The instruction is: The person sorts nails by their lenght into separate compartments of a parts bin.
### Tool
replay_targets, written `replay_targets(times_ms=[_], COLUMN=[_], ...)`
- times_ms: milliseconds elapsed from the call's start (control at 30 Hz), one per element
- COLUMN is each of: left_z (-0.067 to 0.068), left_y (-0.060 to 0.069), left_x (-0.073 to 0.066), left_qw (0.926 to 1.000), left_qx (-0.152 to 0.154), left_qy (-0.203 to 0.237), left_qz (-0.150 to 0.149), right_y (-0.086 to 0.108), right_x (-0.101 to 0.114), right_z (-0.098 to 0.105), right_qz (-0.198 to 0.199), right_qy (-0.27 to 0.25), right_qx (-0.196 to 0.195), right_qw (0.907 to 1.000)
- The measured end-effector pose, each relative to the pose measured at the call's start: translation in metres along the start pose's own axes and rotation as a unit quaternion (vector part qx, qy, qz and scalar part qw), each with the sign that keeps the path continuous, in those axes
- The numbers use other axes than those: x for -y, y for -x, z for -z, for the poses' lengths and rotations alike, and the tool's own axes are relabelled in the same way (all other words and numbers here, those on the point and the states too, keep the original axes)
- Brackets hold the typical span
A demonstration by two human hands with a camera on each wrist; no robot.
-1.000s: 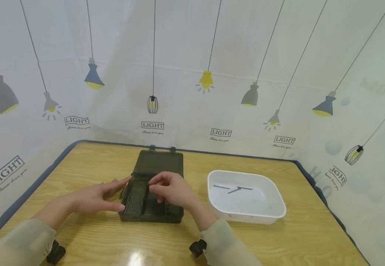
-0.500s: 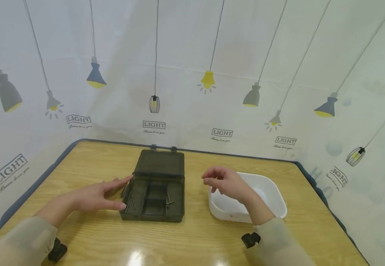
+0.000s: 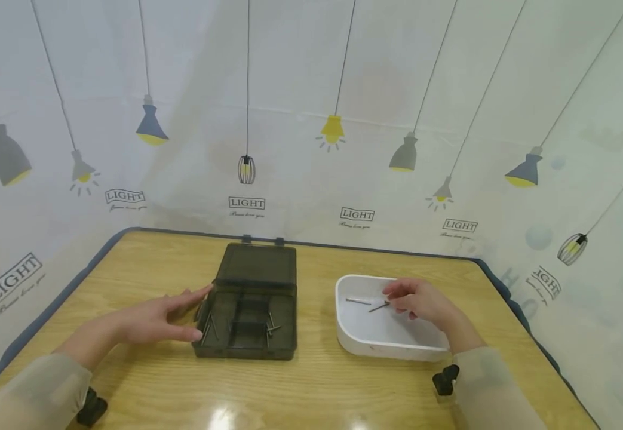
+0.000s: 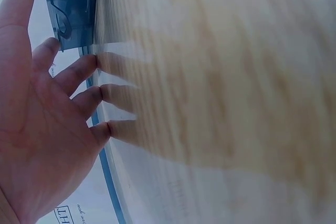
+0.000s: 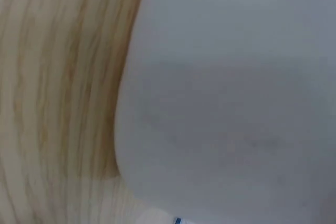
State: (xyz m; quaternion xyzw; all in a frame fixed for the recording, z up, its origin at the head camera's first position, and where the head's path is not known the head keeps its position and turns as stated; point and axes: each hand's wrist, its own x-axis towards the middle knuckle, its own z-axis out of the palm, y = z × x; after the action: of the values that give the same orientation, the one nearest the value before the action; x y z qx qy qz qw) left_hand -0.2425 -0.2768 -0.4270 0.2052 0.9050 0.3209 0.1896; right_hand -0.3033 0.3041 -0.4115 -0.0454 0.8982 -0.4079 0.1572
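Observation:
A dark translucent box [image 3: 249,352] stands with its lid [image 3: 260,263] raised; several thin metal nails [image 3: 270,325] lie in its side compartments. My left hand [image 3: 147,321] is spread at the box's left side, thumb and index finger touching it. In the left wrist view the left hand [image 4: 44,103] has its other fingertips down at the table beside the box [image 4: 73,9]. Inside the white tray [image 3: 346,337], my right hand [image 3: 426,304] has bent fingers at a nail [image 3: 378,307]; whether they pinch one is unclear. Another nail [image 3: 358,301] lies left of it.
The wooden table [image 3: 311,388] has a dark blue edge, with a lamp-printed cloth [image 3: 289,119] behind it. Table surface separates the box from the tray. The right wrist view shows only the tray's white wall [image 5: 220,129] and wood grain; the right hand is out of its sight.
My right hand has moved right from over the box, past the tray's left rim, to inside the tray. The left hand stays at the box.

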Motion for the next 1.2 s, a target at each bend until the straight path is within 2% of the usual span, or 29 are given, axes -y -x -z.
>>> replay_targets(times_ms=[167,700,833,1067,1200], left_z=[-0.001,-0.003,-0.002,-0.001,-0.001], left_y=[-0.001,-0.005,-0.005,-0.002,-0.001], left_x=[0.002,0.001,0.000,0.000,0.001], left_qw=[1.0000,0.9999,0.9999,0.9999,1.0000], left_qx=[-0.003,-0.003,-0.003,-0.002,0.000], left_qy=[-0.001,-0.012,-0.015,-0.008,-0.002], left_qz=[-0.003,-0.005,-0.004,-0.006,-0.004], right_y=[0.000,0.003,0.003,-0.002,-0.003], right_x=[0.000,-0.008,-0.009,-0.010,-0.009], right_z=[0.001,-0.010,-0.014,-0.019,-0.022], right_qz=[-0.023,-0.044,-0.023,0.044,0.049], right_qy=[0.002,0.051,0.060,0.068,0.075], right_qx=[-0.006,-0.057,-0.048,-0.008,0.012], right_qw=[0.9997,0.9961,0.9968,0.9967,0.9960])
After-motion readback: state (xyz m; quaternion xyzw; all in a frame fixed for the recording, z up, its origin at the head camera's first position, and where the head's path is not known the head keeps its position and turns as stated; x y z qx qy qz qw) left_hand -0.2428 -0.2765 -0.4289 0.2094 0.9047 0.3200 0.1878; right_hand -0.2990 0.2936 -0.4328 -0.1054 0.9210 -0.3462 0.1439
